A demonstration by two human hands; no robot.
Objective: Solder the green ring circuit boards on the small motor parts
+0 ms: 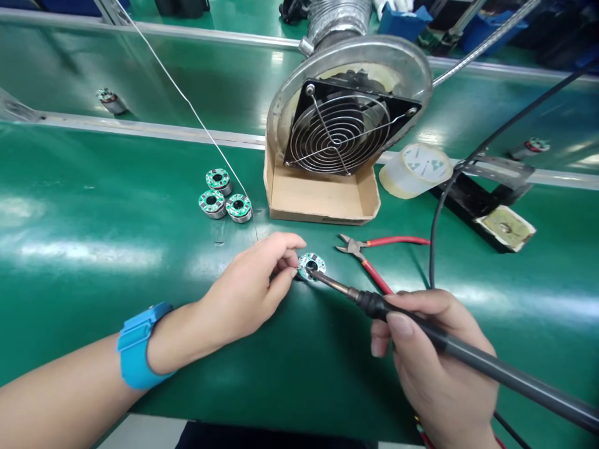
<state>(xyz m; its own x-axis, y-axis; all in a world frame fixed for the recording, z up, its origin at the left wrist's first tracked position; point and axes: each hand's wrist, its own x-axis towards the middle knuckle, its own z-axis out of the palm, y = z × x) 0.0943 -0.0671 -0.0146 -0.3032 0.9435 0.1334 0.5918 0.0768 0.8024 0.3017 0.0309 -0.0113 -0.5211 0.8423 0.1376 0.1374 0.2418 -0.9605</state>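
My right hand (435,362) is wrapped round the dark handle of a soldering iron (402,318). The iron's tip rests at a small ring-shaped circuit board (312,259) with a dark hole in its middle. My left hand (255,280) is closed in a pinch at the board's left edge, on a thin solder wire (189,103) that runs down from the top left. The wire's end at the fingertips is barely visible, and the fingers hide part of the board's side. Red-handled cutters (358,246) lie open to the right of the board.
Three round motor parts with green boards (218,179) stand together at left. Behind the board sits a fan with a wire guard (334,140) in a cardboard tray (322,202). A tape roll (416,169), a soldering iron stand with a sponge (505,227) and a black cable (437,231) are at right.
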